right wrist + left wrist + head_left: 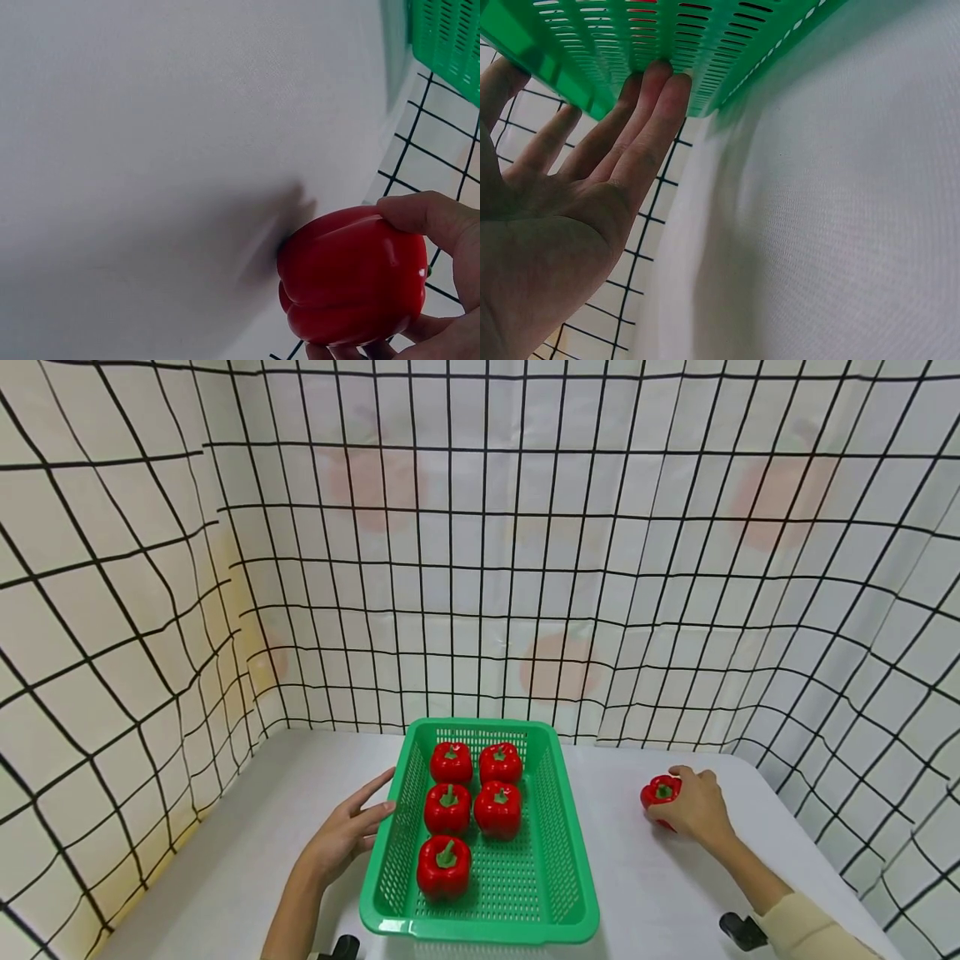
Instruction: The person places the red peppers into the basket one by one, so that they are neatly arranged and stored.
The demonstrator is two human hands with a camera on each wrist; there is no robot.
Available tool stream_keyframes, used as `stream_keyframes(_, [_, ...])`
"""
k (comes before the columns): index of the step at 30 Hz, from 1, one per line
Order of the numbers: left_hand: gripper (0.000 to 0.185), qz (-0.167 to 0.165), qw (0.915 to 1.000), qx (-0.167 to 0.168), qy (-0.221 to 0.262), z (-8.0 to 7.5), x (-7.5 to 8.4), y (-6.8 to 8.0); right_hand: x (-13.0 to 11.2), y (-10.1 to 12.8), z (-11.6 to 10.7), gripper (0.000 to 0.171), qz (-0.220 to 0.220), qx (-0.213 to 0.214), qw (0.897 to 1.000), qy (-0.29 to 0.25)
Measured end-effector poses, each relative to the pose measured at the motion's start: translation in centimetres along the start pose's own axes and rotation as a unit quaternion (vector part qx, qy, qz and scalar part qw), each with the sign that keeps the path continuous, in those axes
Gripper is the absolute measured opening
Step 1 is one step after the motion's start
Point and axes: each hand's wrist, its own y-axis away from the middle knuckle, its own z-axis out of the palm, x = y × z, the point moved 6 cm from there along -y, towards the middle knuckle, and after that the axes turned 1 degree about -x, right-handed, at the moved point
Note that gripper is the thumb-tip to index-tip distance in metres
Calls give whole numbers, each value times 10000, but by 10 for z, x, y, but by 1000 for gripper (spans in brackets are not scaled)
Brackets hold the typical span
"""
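Observation:
A green slotted basket [570, 852] stands on the white table and holds several red bell peppers [447, 808]. My left hand [352, 831] lies with straight fingers [656, 112] pressed flat against the basket's left wall [667, 45]. To the right of the basket, my right hand [693, 806] curls round a single red pepper [660, 793] that sits on the table top. In the right wrist view the thumb and fingers wrap that pepper [352, 277], and a corner of the basket [446, 37] shows at the top right.
White cloth with a black grid [480, 552] walls in the table on the left, back and right. Bare white table top [247, 827] lies left of the basket and between the basket and the right hand. A dark object [742, 931] sits near the front edge.

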Motion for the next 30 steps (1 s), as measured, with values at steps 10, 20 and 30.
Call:
stream_keyframes(10, [69, 13, 10000, -18, 35, -1, 0, 0, -2, 11, -4, 74, -228, 344, 9991, -74])
stream_keyframes(20, [70, 7, 9999, -103, 13, 0, 0, 0, -19, 21, -8, 82, -147, 120, 9987, -471])
stream_keyframes(30, [69, -17, 10000, -45, 58, 0, 0, -1, -48, 28, -17, 81, -259, -44, 9961, -847])
